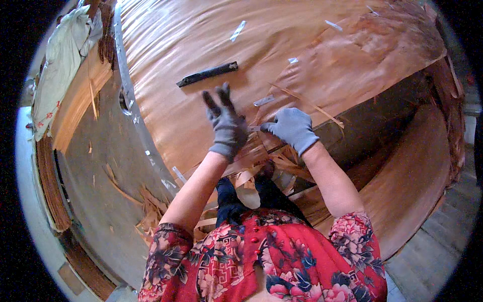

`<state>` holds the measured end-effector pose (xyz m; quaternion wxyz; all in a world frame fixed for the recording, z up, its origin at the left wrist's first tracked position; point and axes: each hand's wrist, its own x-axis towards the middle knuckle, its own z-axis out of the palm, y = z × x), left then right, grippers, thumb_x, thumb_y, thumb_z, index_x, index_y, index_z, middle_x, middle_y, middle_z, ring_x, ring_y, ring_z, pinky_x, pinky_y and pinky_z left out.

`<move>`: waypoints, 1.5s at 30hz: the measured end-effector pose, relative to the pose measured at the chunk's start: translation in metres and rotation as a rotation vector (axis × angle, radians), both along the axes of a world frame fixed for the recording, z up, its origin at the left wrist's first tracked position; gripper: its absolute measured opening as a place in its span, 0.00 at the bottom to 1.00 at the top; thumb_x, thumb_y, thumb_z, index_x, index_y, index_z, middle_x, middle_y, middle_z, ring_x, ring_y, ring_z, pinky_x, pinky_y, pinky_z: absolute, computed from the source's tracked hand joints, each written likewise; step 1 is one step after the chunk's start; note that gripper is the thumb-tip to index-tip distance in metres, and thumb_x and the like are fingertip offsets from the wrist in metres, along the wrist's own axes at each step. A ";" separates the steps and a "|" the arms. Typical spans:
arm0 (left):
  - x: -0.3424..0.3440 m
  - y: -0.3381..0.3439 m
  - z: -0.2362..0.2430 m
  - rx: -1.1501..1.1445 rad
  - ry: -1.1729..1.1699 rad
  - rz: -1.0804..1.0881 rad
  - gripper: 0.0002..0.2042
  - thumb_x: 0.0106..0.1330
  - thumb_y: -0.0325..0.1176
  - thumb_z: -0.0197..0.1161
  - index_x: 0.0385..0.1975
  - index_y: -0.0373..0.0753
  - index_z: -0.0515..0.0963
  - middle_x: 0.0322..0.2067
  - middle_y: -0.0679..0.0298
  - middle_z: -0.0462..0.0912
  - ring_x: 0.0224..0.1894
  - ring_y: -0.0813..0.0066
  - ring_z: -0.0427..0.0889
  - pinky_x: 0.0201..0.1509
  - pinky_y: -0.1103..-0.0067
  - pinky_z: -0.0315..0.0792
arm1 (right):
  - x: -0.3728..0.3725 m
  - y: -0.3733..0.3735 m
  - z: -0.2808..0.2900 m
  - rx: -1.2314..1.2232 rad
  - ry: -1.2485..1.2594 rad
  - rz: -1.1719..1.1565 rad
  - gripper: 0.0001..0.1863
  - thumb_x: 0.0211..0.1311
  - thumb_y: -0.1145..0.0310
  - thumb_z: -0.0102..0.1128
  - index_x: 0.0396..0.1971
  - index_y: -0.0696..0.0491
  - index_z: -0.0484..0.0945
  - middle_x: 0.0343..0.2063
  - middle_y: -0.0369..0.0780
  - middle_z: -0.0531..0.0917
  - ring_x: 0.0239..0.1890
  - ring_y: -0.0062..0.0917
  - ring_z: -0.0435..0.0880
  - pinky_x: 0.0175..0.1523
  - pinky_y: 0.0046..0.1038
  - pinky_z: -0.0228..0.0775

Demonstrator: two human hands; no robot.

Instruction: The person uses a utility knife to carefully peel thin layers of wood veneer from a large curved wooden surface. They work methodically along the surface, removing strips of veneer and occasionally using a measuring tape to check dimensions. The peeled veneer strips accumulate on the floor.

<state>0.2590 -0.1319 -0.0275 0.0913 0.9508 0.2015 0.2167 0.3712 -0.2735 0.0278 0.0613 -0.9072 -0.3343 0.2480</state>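
Note:
A broad, thin sheet of orange-brown wood veneer (186, 110) lies before me, wrinkled towards the left. My left hand (226, 128), in a grey glove with dark fingertips, is held over it with fingers spread, holding nothing. To its right, my gloved right hand (294, 130) has its fingers closed in a pinch at the end of a small pale strip of tape (255, 129), close to the veneer's near edge. Another tape strip (263, 100) is stuck just beyond. A black, narrow bar-shaped object (207, 74) rests on the veneer past my left hand.
More short tape pieces (238, 30) dot the sheet farther off. A thin wood splinter (314, 106) lies beyond my right hand. Torn veneer scraps (151, 211) gather at the lower left. A grey strip (146, 133) borders the sheet's left side. Pale cloth (63, 60) drapes over stacked veneer at far left.

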 end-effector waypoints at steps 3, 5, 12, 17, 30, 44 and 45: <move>0.042 -0.024 -0.003 -0.047 -0.055 -0.054 0.42 0.58 0.44 0.60 0.67 0.34 0.44 0.68 0.53 0.43 0.69 0.41 0.37 0.70 0.59 0.37 | 0.003 0.000 -0.008 -0.028 -0.008 0.021 0.22 0.48 0.46 0.59 0.24 0.52 0.83 0.25 0.49 0.82 0.34 0.41 0.83 0.39 0.40 0.74; 0.050 -0.034 -0.008 -0.057 -0.043 -0.179 0.41 0.58 0.50 0.58 0.66 0.34 0.48 0.67 0.56 0.47 0.68 0.42 0.40 0.69 0.58 0.40 | 0.004 -0.007 -0.022 -0.012 -0.034 0.119 0.17 0.49 0.53 0.57 0.24 0.52 0.82 0.26 0.48 0.82 0.35 0.41 0.82 0.40 0.41 0.75; 0.058 -0.037 -0.001 0.083 0.071 -0.157 0.35 0.57 0.53 0.56 0.60 0.35 0.62 0.63 0.49 0.55 0.67 0.46 0.47 0.67 0.55 0.46 | -0.020 -0.065 -0.013 0.271 0.195 0.110 0.10 0.51 0.59 0.55 0.23 0.49 0.78 0.23 0.45 0.81 0.30 0.44 0.80 0.34 0.44 0.71; 0.052 -0.026 -0.003 -0.153 0.021 -0.084 0.36 0.59 0.45 0.57 0.64 0.34 0.54 0.65 0.50 0.54 0.70 0.49 0.40 0.69 0.61 0.44 | -0.033 -0.066 -0.004 0.301 0.161 0.283 0.11 0.54 0.57 0.55 0.22 0.47 0.78 0.22 0.43 0.81 0.28 0.41 0.81 0.32 0.43 0.71; -0.073 -0.038 -0.005 -0.034 0.005 -0.004 0.57 0.51 0.59 0.63 0.67 0.37 0.28 0.68 0.60 0.47 0.69 0.39 0.28 0.68 0.53 0.36 | -0.031 -0.015 -0.011 0.107 0.038 0.328 0.22 0.49 0.43 0.59 0.16 0.48 0.80 0.19 0.42 0.81 0.26 0.38 0.81 0.30 0.38 0.71; -0.051 -0.056 0.002 -0.064 -0.061 0.024 0.50 0.44 0.49 0.68 0.66 0.33 0.49 0.67 0.51 0.44 0.68 0.36 0.34 0.69 0.53 0.36 | -0.012 -0.030 0.000 -0.061 -0.091 0.188 0.20 0.50 0.46 0.58 0.22 0.49 0.82 0.24 0.46 0.82 0.30 0.40 0.82 0.34 0.39 0.73; -0.039 -0.063 0.007 -0.128 -0.035 -0.015 0.47 0.46 0.46 0.66 0.65 0.32 0.51 0.67 0.50 0.45 0.67 0.35 0.36 0.69 0.54 0.37 | -0.011 -0.029 0.001 -0.065 -0.080 0.195 0.18 0.51 0.48 0.58 0.23 0.49 0.82 0.24 0.46 0.82 0.30 0.40 0.82 0.34 0.39 0.73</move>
